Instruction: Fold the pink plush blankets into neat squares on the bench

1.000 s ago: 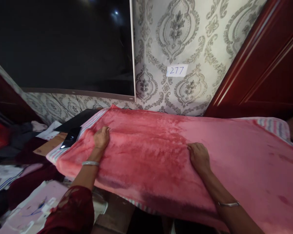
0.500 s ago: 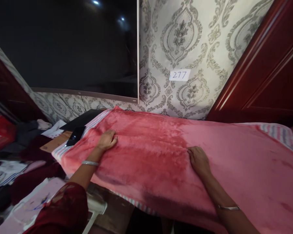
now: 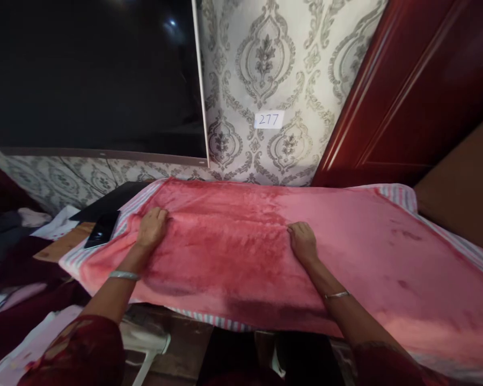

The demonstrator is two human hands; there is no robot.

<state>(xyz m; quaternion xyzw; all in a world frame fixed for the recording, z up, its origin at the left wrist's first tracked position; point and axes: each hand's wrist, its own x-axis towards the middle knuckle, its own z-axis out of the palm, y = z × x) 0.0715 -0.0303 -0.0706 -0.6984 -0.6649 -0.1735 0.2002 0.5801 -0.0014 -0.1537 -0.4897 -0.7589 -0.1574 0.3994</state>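
Note:
A pink plush blanket [image 3: 233, 268] lies spread out in front of me, darker and ruffled on the left, paler and smoother on the right. Its striped edge turns up at the far right corner and along the left side. My left hand [image 3: 152, 228] is closed on the blanket near its left end. Farther right, my right hand [image 3: 302, 241] grips the plush with bent fingers. A shallow ridge in the pile runs between the two hands. The fingertips are partly hidden in the cloth.
A black phone [image 3: 102, 229] lies at the blanket's left edge, beside a flat dark item [image 3: 108, 199]. Piled clothes [image 3: 28, 273] are at the far left. Behind stand a large television [image 3: 92, 80] and a dark red wooden panel [image 3: 382, 107]. A white stool [image 3: 145, 343] is below.
The view has shifted right, so the surroundings appear farther left. My left hand's fingers have curled into the plush. My right hand keeps about the same place on the blanket.

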